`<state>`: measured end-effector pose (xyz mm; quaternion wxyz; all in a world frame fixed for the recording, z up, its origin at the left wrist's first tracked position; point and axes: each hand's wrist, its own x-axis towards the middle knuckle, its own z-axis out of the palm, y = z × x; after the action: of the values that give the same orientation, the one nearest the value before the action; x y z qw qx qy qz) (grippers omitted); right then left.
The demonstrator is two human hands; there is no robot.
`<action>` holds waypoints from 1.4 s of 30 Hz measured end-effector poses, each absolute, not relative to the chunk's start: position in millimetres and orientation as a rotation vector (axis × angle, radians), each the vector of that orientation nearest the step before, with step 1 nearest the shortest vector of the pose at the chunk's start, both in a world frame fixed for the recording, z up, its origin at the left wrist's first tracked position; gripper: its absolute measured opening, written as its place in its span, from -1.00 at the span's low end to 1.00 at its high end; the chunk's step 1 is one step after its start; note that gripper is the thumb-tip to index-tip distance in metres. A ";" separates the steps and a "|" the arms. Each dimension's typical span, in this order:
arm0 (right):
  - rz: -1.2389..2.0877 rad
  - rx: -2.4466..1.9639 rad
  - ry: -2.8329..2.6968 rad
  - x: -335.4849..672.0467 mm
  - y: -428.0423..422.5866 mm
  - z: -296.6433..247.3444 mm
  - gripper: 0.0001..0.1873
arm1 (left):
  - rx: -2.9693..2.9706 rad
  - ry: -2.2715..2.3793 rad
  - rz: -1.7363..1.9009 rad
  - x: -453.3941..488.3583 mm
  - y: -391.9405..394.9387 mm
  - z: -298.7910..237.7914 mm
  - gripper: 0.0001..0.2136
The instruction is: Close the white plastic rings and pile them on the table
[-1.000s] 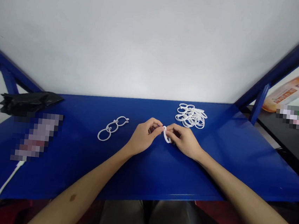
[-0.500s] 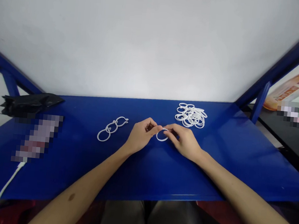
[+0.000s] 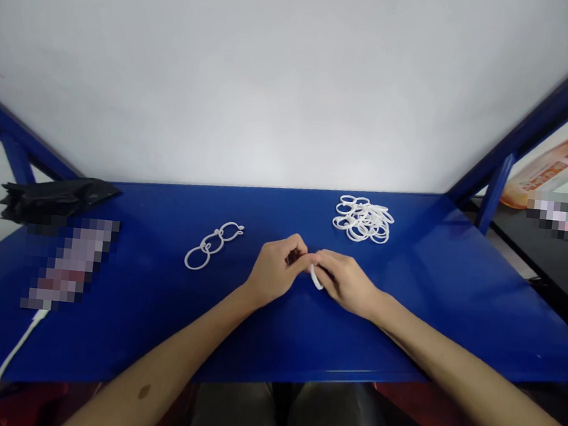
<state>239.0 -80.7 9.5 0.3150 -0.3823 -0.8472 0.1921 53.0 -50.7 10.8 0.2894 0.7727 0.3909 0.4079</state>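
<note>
A white plastic ring (image 3: 316,278) is pinched between my two hands over the middle of the blue table, seen nearly edge-on. My left hand (image 3: 281,270) closes thumb and fingers at its upper end. From the other side my right hand (image 3: 348,281) grips it, hiding part of the ring. The fingertips of both hands meet. To the left of my hands three similar white rings (image 3: 212,242) lie overlapping in a slanting row, with small loops at their ends. Beyond my right hand is a loose pile of white rings (image 3: 364,219).
A crumpled black plastic bag (image 3: 62,198) lies at the table's (image 3: 250,350) left rear. In front of it is a blurred-out object (image 3: 76,260) with a white cable (image 3: 11,361). An orange-labelled bottle (image 3: 552,168) stands on a dark surface at right; a white wall (image 3: 286,86) rises behind.
The ring has turned from facing up as an open circle to nearly edge-on. My hands have come closer together and slightly nearer to me. The other rings lie as before.
</note>
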 end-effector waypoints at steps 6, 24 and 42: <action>0.464 -1.259 -2.091 235.7 -76.6 8.4 -0.80 | 2.093 1.036 1.044 50.0 -45.3 13.5 -0.84; 0.512 -1.282 -2.071 244.4 -71.4 10.6 -0.82 | 1.938 1.017 1.001 46.3 -38.3 9.0 -0.91; 0.602 -1.180 -2.109 242.2 -76.3 18.6 -0.78 | 2.154 0.887 1.056 49.5 -40.4 -7.2 -0.75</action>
<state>242.2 -76.3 18.6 0.3198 -0.4488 -0.8024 0.2289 49.5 -40.4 -7.2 0.2879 0.8064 0.3323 0.3955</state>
